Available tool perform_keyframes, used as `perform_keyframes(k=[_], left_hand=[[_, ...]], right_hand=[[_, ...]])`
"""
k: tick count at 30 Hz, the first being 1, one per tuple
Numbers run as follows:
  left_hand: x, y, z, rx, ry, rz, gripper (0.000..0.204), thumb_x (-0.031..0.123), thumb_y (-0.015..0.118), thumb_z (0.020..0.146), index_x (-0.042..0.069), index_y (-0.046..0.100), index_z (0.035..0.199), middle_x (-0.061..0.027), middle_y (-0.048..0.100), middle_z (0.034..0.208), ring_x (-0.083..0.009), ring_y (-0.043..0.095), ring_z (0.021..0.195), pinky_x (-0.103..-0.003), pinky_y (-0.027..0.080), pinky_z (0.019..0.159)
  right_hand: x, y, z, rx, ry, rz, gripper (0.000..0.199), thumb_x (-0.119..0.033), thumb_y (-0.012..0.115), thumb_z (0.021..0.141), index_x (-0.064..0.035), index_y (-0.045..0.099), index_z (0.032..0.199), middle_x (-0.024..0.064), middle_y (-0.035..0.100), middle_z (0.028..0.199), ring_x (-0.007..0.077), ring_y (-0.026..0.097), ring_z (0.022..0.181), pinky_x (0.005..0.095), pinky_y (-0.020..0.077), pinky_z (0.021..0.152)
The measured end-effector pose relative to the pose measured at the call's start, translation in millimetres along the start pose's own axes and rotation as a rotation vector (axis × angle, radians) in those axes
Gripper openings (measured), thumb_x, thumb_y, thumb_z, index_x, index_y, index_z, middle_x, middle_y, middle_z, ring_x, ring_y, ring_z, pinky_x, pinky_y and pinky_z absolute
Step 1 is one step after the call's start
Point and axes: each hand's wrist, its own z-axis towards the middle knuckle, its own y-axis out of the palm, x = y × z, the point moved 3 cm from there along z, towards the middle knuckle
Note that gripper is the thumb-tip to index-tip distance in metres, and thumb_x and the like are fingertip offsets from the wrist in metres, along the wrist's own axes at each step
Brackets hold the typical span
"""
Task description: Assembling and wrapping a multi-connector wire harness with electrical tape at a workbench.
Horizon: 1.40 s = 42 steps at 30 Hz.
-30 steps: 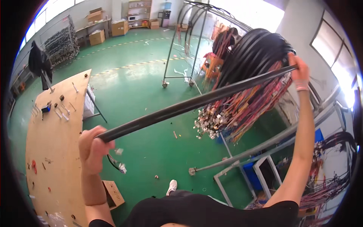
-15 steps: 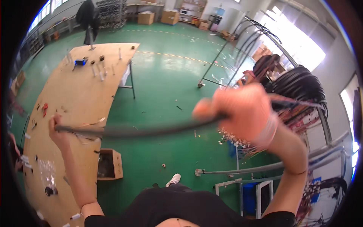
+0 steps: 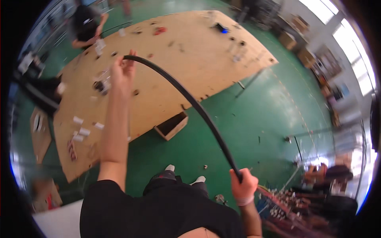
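Observation:
A thick black cable [image 3: 199, 108] arches between my two hands, bending up from right to left. My left hand [image 3: 124, 72], bare and stretched out over the wooden table, has its fingers closed near the cable's far end. Lower and closer to my body, my right hand [image 3: 244, 185] wears a pinkish-orange glove and is wrapped around the cable's other part. Coloured strands show just past the right hand; whether they belong to this cable I cannot tell.
The large wooden table [image 3: 190, 43] carries small parts, white pieces and a blue item. An open cardboard box [image 3: 172, 126] stands on the green floor beside it. Another person [image 3: 85, 29] leans at the table's far left. Bundled wires [image 3: 301, 210] and a metal frame are at the right.
The view has turned left, so the table now fills the middle. The cable has gone from nearly level to a steep arch, with my right hand lower and my left hand higher.

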Motion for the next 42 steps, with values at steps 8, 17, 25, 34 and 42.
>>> perform_keyframes(k=[8,17,25,34,42], left_hand=[[63,-22,-128,-0.113,0.206,0.360,0.033,0.039,0.050,0.098,0.007,0.055,0.094,0.0070,0.036,0.062,-0.0039,0.028,0.044,-0.022,0.023,0.040],[218,-130,-228,0.343,0.722,0.596,0.028,0.036,0.052,0.097,0.008,0.054,0.094,0.0063,0.032,0.058,-0.0052,0.029,0.041,-0.023,0.020,0.036],[394,-221,-317,0.537,0.964,0.583,0.032,0.036,0.053,0.096,0.005,0.050,0.101,0.0039,0.033,0.058,-0.0062,0.030,0.041,-0.024,0.022,0.034],[612,-303,-336,0.511,0.947,0.478,0.042,0.043,0.046,0.098,0.002,0.053,0.101,0.0019,0.036,0.061,-0.0091,0.035,0.050,-0.027,0.032,0.045],[618,-279,-287,0.009,0.679,0.889,0.042,0.032,0.045,0.101,-0.004,0.053,0.119,-0.0031,0.053,0.082,-0.0129,0.051,0.070,-0.025,0.042,0.066]], right_hand=[[57,127,-83,-0.344,-0.020,0.388,0.018,-0.020,0.073,0.083,-0.0061,0.061,0.080,0.0071,0.048,0.052,0.0142,0.048,0.043,0.0296,0.0397,0.045],[114,159,-131,-0.684,-0.424,0.400,0.033,-0.021,0.064,0.088,-0.0067,0.047,0.064,0.0147,0.049,0.051,0.0341,0.052,0.044,0.0389,0.0375,0.041],[102,170,-147,-0.759,-0.674,0.271,0.032,-0.023,0.065,0.084,-0.0098,0.045,0.063,0.0138,0.050,0.053,0.0354,0.053,0.046,0.0446,0.0392,0.043],[146,227,-158,-0.949,-0.243,-0.117,0.036,-0.032,0.047,0.097,-0.0021,0.061,0.110,0.0099,0.060,0.070,0.0262,0.058,0.066,0.0399,0.0477,0.058],[-58,454,-174,-1.147,-0.439,-0.499,0.029,-0.040,0.052,0.091,-0.0122,0.059,0.091,0.0146,0.066,0.087,0.0379,0.062,0.083,0.0489,0.0484,0.069]])
